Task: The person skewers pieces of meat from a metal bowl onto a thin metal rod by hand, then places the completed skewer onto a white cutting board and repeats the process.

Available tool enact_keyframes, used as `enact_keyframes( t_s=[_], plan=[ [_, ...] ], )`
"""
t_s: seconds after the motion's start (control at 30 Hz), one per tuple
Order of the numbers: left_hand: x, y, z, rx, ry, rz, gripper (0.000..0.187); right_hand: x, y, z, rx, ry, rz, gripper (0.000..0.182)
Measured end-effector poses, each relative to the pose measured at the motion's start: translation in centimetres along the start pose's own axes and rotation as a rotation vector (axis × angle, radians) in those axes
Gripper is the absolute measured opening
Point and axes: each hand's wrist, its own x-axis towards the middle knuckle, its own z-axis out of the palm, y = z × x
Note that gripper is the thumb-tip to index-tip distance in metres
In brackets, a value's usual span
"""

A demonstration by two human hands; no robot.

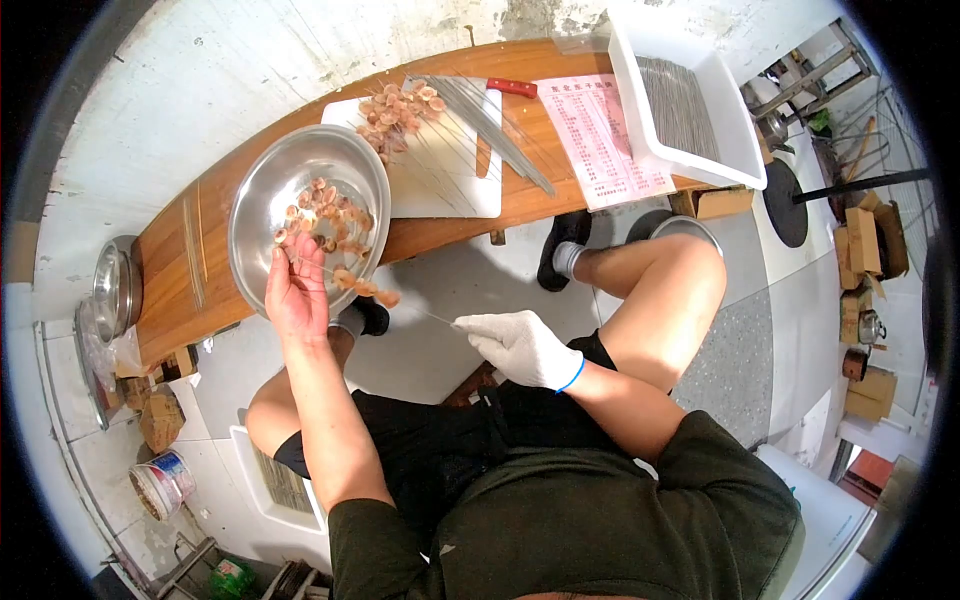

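My bare left hand (298, 290) is at the near rim of a steel bowl (252, 205), palm up. Its fingers are curled together at small pinkish-brown meat pieces (335, 212) in the bowl; what they pinch is partly hidden. In a white knit glove, my right hand (520, 348) is closed on the bare end of a thin skewer (428, 314). The skewer slants up to the left towards my left hand, with several threaded meat pieces (365, 289) on it just outside the bowl's rim.
On the wooden bench (545, 135), a white cutting board (440, 195) bears loaded skewers (400, 112) and bare metal skewers (490, 130). A red-handled knife (512, 88), a printed pink sheet (605, 140) and a white bin of skewers (680, 110) lie to the right. Steel bowls (112, 285) stand far left.
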Motion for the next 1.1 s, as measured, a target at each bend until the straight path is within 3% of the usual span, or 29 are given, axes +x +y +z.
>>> enact_keyframes(
  t_s=[1.1],
  plan=[
    [-0.6, -0.2, 1.7, 0.098, 0.097, 0.075, 0.027, -0.3, -1.7, 0.0, 0.025, 0.036, 0.067, 0.027]
  ],
)
